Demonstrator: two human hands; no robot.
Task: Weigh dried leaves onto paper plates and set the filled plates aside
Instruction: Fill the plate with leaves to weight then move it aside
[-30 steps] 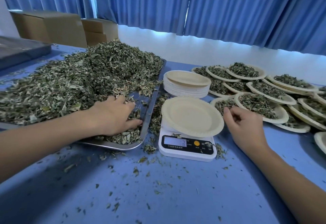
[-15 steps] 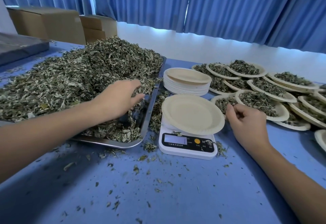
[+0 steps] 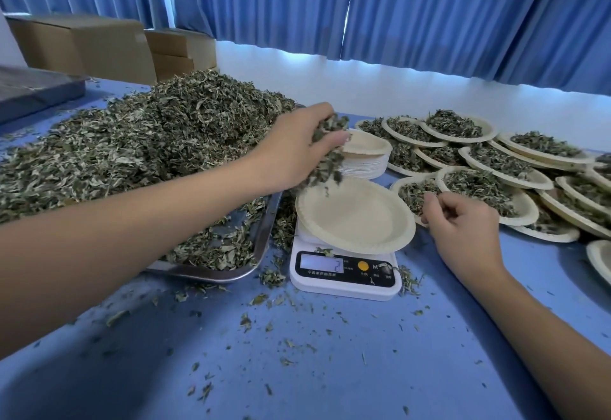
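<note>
Left hand: the left hand [image 3: 294, 151] is raised over the far-left rim of the plate on the scale, fingers curled down round a clump of dried leaves [image 3: 325, 151]
Clump: it hangs from the fingertips with its long axis pointing down at the plate; dark green, crumpled, a few bits loose in the air below it
Plate on scale: the paper plate [image 3: 355, 217] sits hollow side up on the scale [image 3: 344, 274], wider than the platform and overhanging it on all sides; round, so no long axis; pale cream, with a crimped rim and a bare hollow
Scale: white with a black front panel facing the person, a lit display and a yellow button; a leaf scrap lies on the panel's top edge
Right hand: the right hand [image 3: 463, 224] lies just right of the plate, fingers curled inward by the rim of a filled plate; whether they pinch anything cannot be told
Leaf heap: the heap [image 3: 148, 141] is piled high on a metal tray [image 3: 264, 237] left of the scale, long axis running away from the person
Plate stack: the stack of empty plates [image 3: 367, 161] stands behind the scale
Filled plates: the filled plates [image 3: 479, 184] overlap one another at the right, each with a mound of leaves
Table: the blue table [image 3: 297, 353] is strewn with leaf crumbs
</note>
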